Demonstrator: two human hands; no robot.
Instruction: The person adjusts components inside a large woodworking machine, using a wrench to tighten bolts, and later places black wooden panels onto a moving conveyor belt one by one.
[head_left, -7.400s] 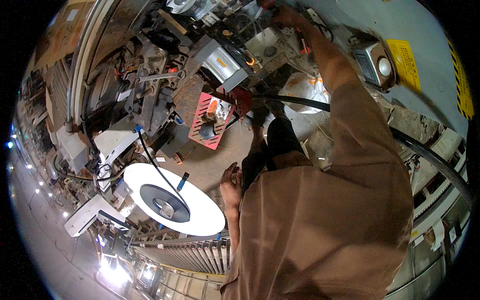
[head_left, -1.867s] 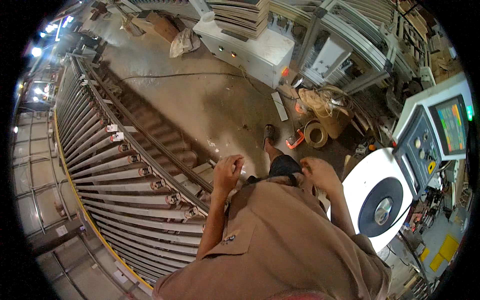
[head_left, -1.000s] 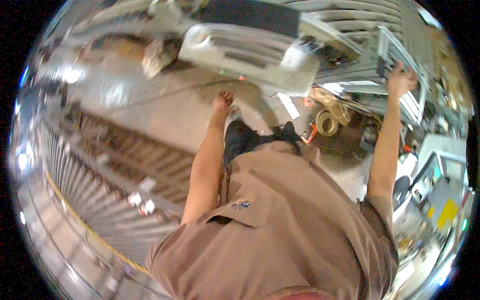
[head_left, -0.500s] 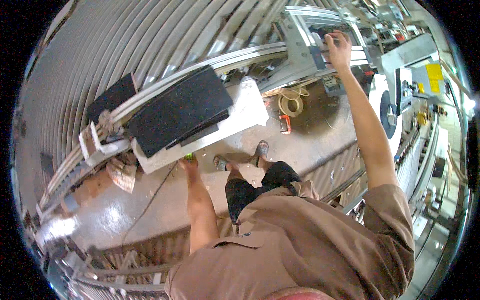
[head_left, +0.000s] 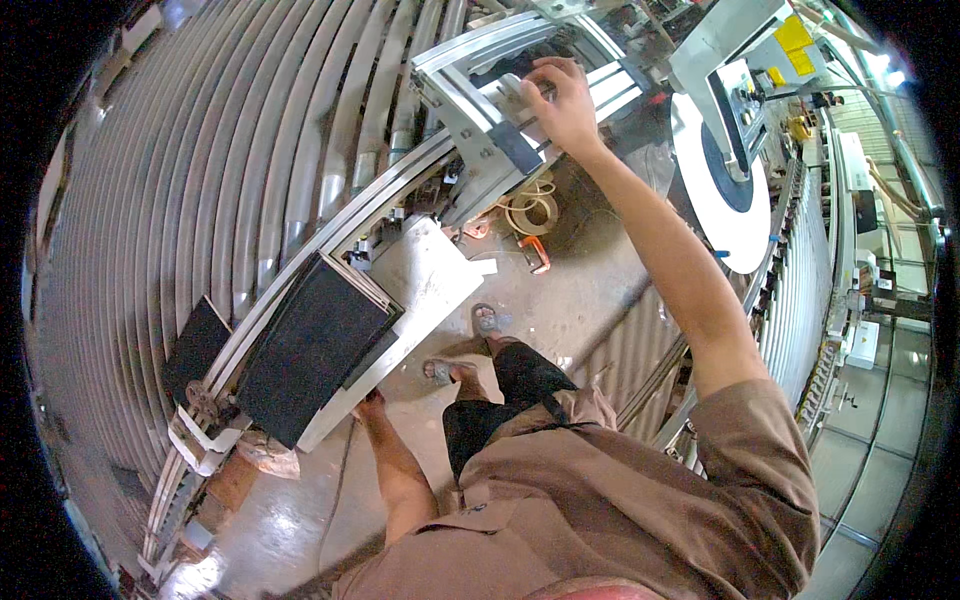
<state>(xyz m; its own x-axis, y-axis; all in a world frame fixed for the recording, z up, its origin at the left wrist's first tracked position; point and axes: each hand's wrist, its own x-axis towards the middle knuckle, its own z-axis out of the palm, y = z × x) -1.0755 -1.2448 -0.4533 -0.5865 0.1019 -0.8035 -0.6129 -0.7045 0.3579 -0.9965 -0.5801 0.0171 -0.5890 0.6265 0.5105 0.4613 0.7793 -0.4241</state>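
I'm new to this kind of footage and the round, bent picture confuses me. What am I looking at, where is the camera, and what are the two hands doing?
The camera sits on the person's head and looks down, so you see their brown shirt and sandalled feet on the concrete floor. The wide lens bends straight edges.

The right hand reaches up and grips a grey metal frame of rails. The left hand hangs low, at the edge of a white box with a black panel; whether it grips is unclear.

On the floor lie a coil of hose and an orange tool. To the right stands a large white disc.
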